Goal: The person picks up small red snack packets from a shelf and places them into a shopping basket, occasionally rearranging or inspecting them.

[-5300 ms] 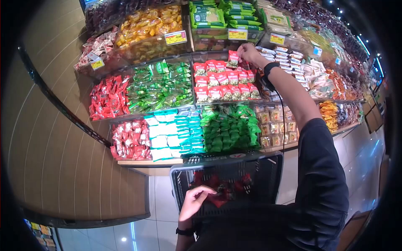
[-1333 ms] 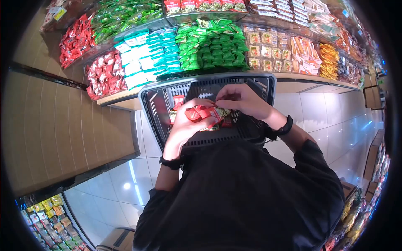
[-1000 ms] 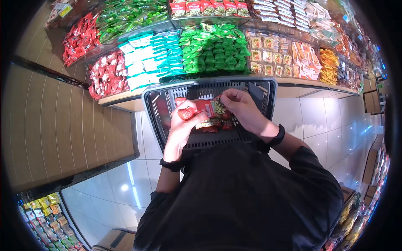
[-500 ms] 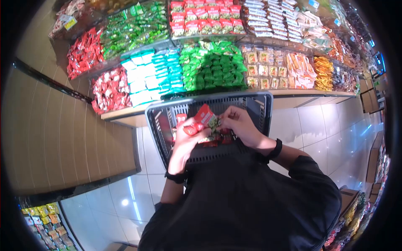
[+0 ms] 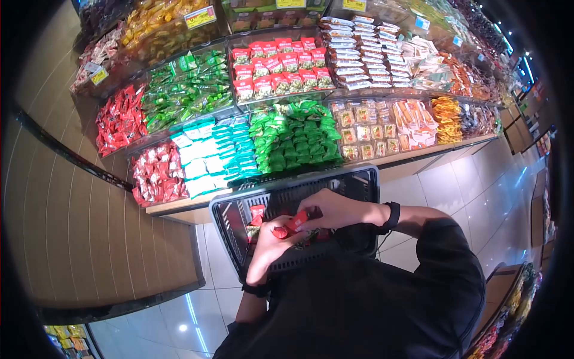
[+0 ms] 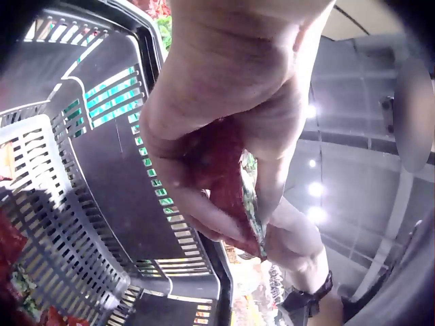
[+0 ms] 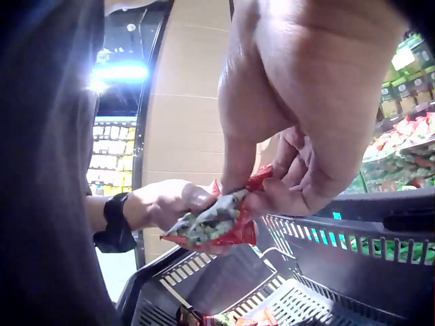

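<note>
My left hand (image 5: 272, 239) grips small red snack packets (image 5: 297, 221) over the dark shopping basket (image 5: 354, 186), its fingers curled round them. My right hand (image 5: 335, 209) reaches across from the right and pinches the edge of a packet between thumb and fingers. In the right wrist view, the packet (image 7: 211, 224) shows a green nut or bean picture and red ends, held between both hands. From the left wrist, the red packet (image 6: 221, 183) is partly hidden in the left palm. Below, more red packets (image 5: 256, 218) lie in the basket.
Ahead stand tiered shelves: red nut packets (image 5: 281, 66), green packets (image 5: 296, 137), white and teal packets (image 5: 203, 161), and white bars (image 5: 350, 54). A wooden panel (image 5: 101, 221) rises on the left. Tiled floor (image 5: 454, 185) shows to the right.
The right hand came from the red packets' shelf bin to the basket. Both hands then turned the packets, and the right hand now covers more of them. The view has tilted up.
</note>
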